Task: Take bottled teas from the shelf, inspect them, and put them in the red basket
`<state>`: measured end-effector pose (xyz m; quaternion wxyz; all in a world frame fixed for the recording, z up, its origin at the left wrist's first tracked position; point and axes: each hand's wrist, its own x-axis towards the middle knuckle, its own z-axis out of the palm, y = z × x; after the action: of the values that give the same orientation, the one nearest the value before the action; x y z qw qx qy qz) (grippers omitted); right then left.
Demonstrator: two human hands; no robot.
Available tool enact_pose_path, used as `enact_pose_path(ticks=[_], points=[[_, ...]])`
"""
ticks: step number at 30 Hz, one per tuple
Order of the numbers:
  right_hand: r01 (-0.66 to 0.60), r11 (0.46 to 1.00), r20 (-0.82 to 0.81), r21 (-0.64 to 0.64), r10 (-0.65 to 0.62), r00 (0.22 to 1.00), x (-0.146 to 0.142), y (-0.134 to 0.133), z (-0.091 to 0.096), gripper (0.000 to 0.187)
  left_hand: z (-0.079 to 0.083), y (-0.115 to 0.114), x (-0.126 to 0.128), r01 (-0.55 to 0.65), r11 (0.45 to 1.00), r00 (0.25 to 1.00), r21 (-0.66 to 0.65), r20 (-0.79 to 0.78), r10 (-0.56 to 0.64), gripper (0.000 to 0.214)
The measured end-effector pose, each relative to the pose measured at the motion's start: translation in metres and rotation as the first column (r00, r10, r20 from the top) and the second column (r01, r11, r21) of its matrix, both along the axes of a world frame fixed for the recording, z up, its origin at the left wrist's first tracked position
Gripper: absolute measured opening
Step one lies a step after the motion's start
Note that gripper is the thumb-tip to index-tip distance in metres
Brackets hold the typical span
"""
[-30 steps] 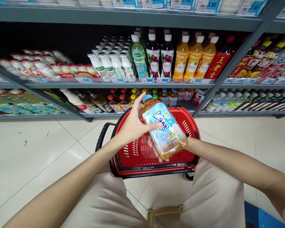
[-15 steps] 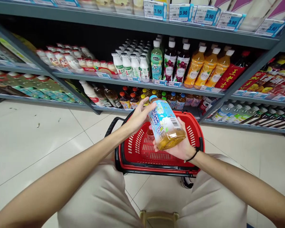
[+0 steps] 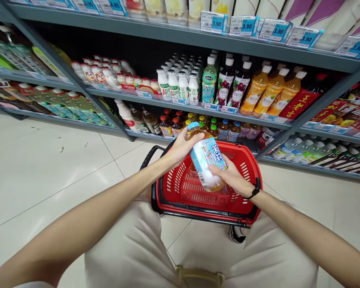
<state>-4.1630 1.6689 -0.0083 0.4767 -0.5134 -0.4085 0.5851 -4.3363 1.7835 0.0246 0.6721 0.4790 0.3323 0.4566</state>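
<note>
Between my hands is a large drink bottle (image 3: pixel 206 158) with a blue cap, a light blue and white label and amber liquid inside. It is tilted, cap end toward the shelves. My left hand (image 3: pixel 184 147) is closed round its upper part, just below the cap. My right hand (image 3: pixel 231 175) grips the lower right side, with the thumb across the label and the other fingers mostly hidden behind. Directly beneath the bottle stands a red shopping basket (image 3: pixel 180 196) with black edges. Some bottles lie in the basket, largely hidden by the held one.
Ahead runs a grey drinks shelf (image 3: pixel 183 34). Its middle level holds white milk-drink bottles (image 3: pixel 178 88), grape juice (image 3: pixel 225 84) and orange juice bottles (image 3: pixel 259 90). Small capped bottles (image 3: pixel 177 126) line the bottom level behind the basket. A stool edge (image 3: pixel 199 274) shows between my knees.
The bottle has been turned about its length, so the label's front now faces up. My right hand has shifted from under its base to its side, thumb on top.
</note>
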Motion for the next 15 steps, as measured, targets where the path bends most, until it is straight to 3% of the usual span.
enact_pose_path(ticks=[3, 6, 11, 15], points=[[0.018, 0.999, 0.262, 0.046, -0.029, 0.965, 0.005, 0.002, -0.008, 0.082, -0.002, -0.002, -0.003, 0.045, 0.998, 0.999, 0.043, -0.008, -0.045, 0.056], [0.015, 0.999, 0.401, 0.052, -0.035, 0.915, 0.005, 0.0, -0.014, 0.074, -0.006, -0.002, -0.003, 0.032, 0.999, 0.999, 0.018, -0.002, -0.032, 0.048], [0.019, 0.999, 0.437, 0.038, -0.034, 0.899, -0.002, -0.003, -0.018, 0.073, -0.016, 0.003, 0.0, -0.063, 0.998, 0.998, -0.023, -0.01, 0.063, 0.03], [0.005, 1.0, 0.363, 0.025, -0.013, 0.932, -0.001, 0.001, -0.013, 0.076, -0.014, 0.008, 0.0, -0.055, 0.998, 0.998, -0.022, -0.023, 0.054, 0.024]])
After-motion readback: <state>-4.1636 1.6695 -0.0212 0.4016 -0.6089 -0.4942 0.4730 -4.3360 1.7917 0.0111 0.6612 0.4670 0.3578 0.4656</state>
